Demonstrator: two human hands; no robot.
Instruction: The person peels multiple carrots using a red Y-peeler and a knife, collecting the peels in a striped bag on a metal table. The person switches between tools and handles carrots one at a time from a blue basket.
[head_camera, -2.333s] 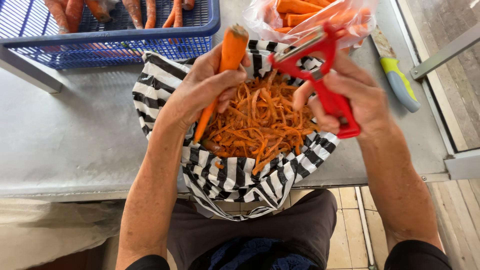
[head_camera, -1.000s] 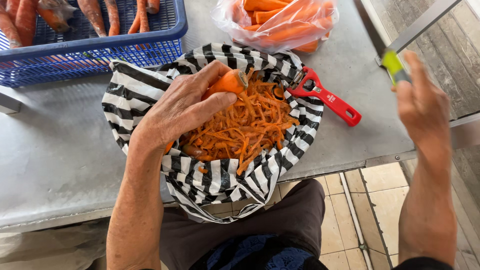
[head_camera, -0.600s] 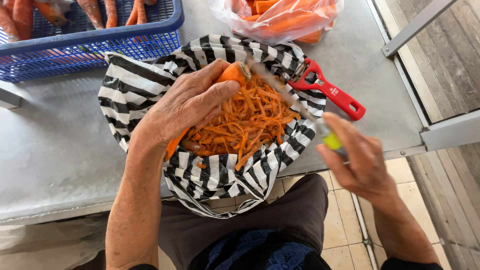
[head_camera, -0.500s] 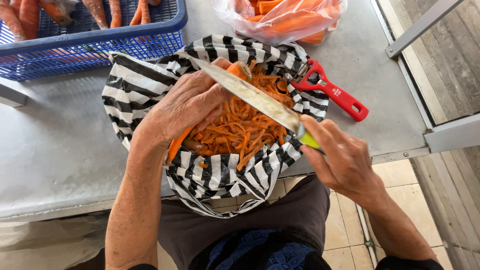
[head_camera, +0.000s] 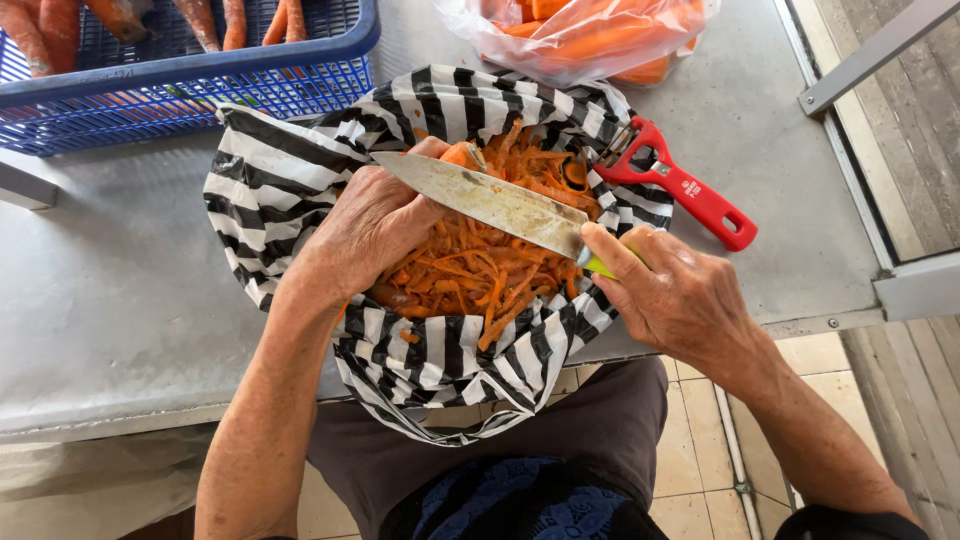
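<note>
Left hand (head_camera: 365, 232) clamped around a carrot (head_camera: 462, 155), fingers curled over it so only the orange tip pokes out past the knuckles. Held right over the heap of peelings (head_camera: 480, 270), probably so whatever gets cut off drops straight in. Right hand (head_camera: 675, 295) wrapped tight on the yellow-green handle of a knife (head_camera: 485, 198), index finger stretched along toward the blade for control. Blade lying across the left fingers, its edge meeting the carrot tip just beyond them, angled like a trimming cut.

Directly under both sets of fingers: a black-and-white striped bag (head_camera: 430, 350), mouth rolled open and hanging half off the table edge onto the lap, so no mess on the floor. Just past the right fingertips, a red peeler (head_camera: 680, 185) parked on the bag's rim and the table, put down within easy reach.

Further out beyond the left knuckles, a blue basket (head_camera: 200, 85) with more carrots, unpeeled-looking. Beyond the knife tip side, a clear plastic bag (head_camera: 590, 35) stuffed with clean orange ones. All sitting on a grey metal table (head_camera: 100, 300).
</note>
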